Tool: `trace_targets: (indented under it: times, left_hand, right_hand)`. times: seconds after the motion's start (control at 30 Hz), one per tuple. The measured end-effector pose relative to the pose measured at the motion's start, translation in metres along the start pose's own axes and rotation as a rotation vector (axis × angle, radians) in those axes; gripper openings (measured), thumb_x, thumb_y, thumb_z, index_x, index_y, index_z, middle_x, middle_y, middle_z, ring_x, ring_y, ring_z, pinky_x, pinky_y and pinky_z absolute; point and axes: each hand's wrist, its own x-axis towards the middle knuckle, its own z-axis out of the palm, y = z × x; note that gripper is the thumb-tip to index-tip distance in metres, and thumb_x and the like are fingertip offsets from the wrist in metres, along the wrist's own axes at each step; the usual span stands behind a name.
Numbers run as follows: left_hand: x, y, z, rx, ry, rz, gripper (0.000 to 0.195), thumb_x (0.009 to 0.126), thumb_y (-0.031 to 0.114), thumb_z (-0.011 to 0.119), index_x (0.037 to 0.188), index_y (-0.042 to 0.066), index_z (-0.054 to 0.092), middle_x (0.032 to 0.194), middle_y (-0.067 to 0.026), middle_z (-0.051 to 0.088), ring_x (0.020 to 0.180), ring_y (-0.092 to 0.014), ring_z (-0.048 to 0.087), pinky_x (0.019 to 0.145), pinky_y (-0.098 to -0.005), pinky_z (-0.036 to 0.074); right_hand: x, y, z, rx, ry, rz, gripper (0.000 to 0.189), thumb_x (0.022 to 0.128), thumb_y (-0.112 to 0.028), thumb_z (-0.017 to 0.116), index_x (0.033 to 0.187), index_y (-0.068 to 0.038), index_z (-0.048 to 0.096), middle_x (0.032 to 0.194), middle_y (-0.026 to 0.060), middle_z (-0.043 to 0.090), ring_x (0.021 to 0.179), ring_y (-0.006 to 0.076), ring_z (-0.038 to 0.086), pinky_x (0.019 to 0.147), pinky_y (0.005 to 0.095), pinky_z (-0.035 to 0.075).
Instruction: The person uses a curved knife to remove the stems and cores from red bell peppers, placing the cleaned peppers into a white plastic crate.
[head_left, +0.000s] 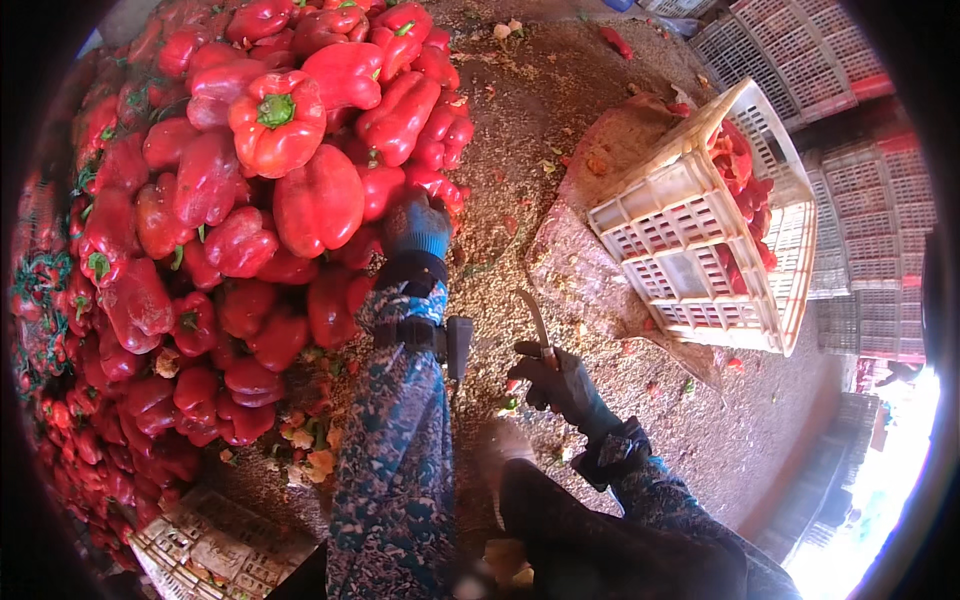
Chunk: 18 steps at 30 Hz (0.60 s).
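My left hand (417, 225), in a blue knit-cuffed glove, reaches to the right edge of a large heap of red bell peppers (319, 202). It touches a red bell pepper (436, 184) there; its fingertips are hidden, so I cannot tell whether they grip it. In my gloved right hand (561, 382) is a small knife with a curved blade (535, 315), the tip pointing up and away from me. This hand is above the littered floor, right of the left forearm.
A white plastic crate (682, 262) holding red pepper pieces (739, 187) leans tilted on a dirty sheet (585, 255). Stacked crates (870, 217) line the right side. Another crate (225, 544) lies at lower left. Seeds and pepper scraps (319, 457) litter the floor.
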Motion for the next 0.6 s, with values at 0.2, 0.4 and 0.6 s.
trace_targets:
  times: [0.2,0.4,0.6]
  left_hand:
    - [-0.011,-0.009,-0.013,0.207,-0.176,0.104,0.027,0.085,0.032,0.063,0.101,0.011,0.071,0.094,-0.0189,0.072,0.087,-0.039,0.070,0.074,-0.0512,0.056]
    - [-0.019,0.011,-0.043,0.340,-0.376,0.159,0.030,0.086,0.033,0.063,0.106,0.012,0.070,0.097,-0.0187,0.072,0.090,-0.038,0.071,0.075,-0.0512,0.056]
    - [-0.019,-0.002,-0.043,0.250,-0.315,0.113,0.045,0.091,0.031,0.058,0.132,0.012,0.057,0.103,-0.0172,0.072,0.093,-0.036,0.071,0.078,-0.0511,0.055]
  right_hand:
    - [0.004,0.017,-0.025,-0.138,0.021,-0.018,0.050,0.102,-0.033,0.055,0.135,0.005,0.051,0.100,0.0085,0.072,0.065,0.0102,0.062,0.055,0.0238,0.049]
    - [-0.003,0.023,-0.029,-0.051,0.079,0.036,0.047,0.102,-0.029,0.056,0.132,0.006,0.051,0.099,0.0104,0.073,0.064,0.0103,0.063,0.054,0.0245,0.050]
    - [-0.005,0.015,-0.011,0.043,0.149,0.044,0.046,0.093,-0.026,0.066,0.122,0.008,0.060,0.090,0.0061,0.069,0.059,0.0096,0.056,0.052,0.0258,0.042]
